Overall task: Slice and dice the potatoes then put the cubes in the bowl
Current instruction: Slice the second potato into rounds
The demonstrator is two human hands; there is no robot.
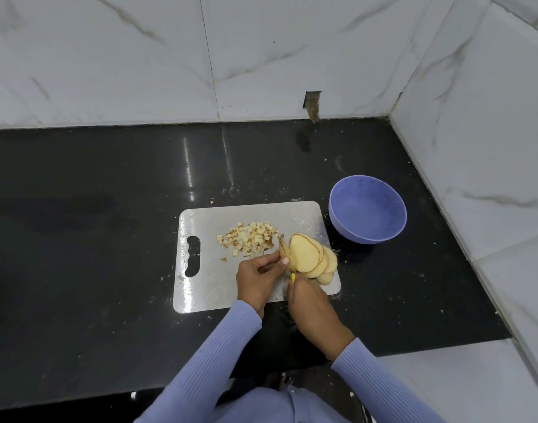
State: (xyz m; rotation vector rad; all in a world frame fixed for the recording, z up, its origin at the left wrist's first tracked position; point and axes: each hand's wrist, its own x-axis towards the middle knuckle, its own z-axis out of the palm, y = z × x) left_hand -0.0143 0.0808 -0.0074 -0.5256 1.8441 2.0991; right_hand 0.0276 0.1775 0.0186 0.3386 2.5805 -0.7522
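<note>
Head view: my left hand [257,277] pinches the last end piece of potato [283,253] upright on the cutting board [206,288], fingertips curled on it. My right hand [313,311] is wrapped around the yellow knife handle [292,277] (blade mostly hidden behind the potato, can't tell its exact angle). Slices [313,257] lie fanned just right of the cut, overlapping, near the board's right edge. A pile of cubes [249,239] sits mid-board, apart from the slices. The bowl [396,227] stands on the black counter [109,239] just beyond the board's right corner, no cubes visible inside. Progress estimate: roughly halfway. Slicing nearly done, those slices still need dicing, and transfer to the bowl hasn't started.
</note>
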